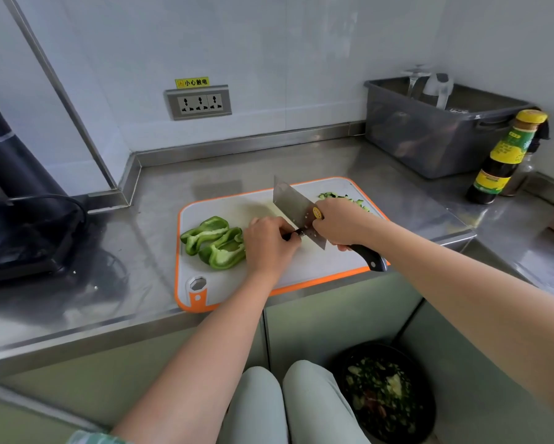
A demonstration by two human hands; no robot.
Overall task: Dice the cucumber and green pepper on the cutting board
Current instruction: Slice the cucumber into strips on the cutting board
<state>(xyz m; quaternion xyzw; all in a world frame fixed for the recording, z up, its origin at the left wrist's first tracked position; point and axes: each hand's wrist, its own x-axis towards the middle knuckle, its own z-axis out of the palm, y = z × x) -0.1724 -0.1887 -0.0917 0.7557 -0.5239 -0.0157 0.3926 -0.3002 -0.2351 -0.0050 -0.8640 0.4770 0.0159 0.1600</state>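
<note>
A white cutting board with an orange rim lies on the steel counter. Two or three green pepper pieces rest on its left half. Diced cucumber is piled at the board's far right corner, partly hidden behind my right hand. My right hand grips a cleaver where blade meets black handle, holding the blade tilted above the middle of the board. My left hand is just right of the pepper, its curled fingers pinched on the blade's lower edge.
A grey plastic tub holding glassware stands at the back right. A dark sauce bottle is beside it. A black appliance with a cable fills the left. A wall socket is behind. A black bin of scraps sits on the floor.
</note>
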